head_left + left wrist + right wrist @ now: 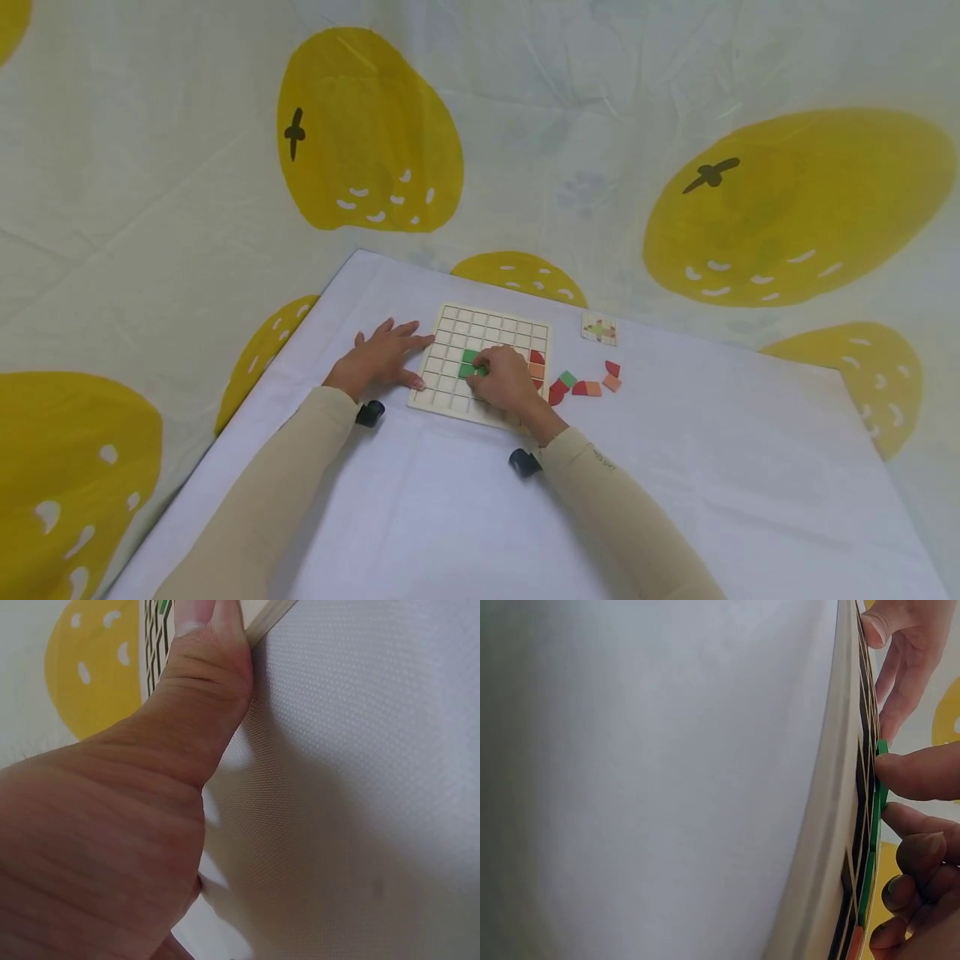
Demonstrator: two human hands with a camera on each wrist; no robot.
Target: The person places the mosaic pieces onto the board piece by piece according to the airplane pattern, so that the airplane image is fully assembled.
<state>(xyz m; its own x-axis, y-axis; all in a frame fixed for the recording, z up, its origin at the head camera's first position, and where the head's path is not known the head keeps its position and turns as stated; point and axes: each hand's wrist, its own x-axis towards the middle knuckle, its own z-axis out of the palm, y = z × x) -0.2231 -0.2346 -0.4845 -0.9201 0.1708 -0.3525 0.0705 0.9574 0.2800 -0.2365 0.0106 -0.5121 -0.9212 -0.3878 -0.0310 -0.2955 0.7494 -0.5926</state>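
A pale wooden board (457, 403) with a grid of square cells lies on the white table. My left hand (381, 360) is spread at its left side, with thumb and a fingertip touching the edge. In the left wrist view the thumb (202, 682) presses on the board's rim. My right hand (504, 379) is over the middle of the board. Its thumb and index finger pinch a green tile (883, 747), slightly tilted among other green tiles (467, 371). Red quarter-round (537, 357) and orange tiles (536, 371) sit in cells along the right side, partly behind the hand.
Loose red, orange and green tiles (567, 379) lie on the table right of the board. A small pattern card (599, 328) lies behind them. White cloth with yellow fruit prints (371, 133) hangs behind the table (712, 467). A black wrist camera (524, 462) sits under the right wrist.
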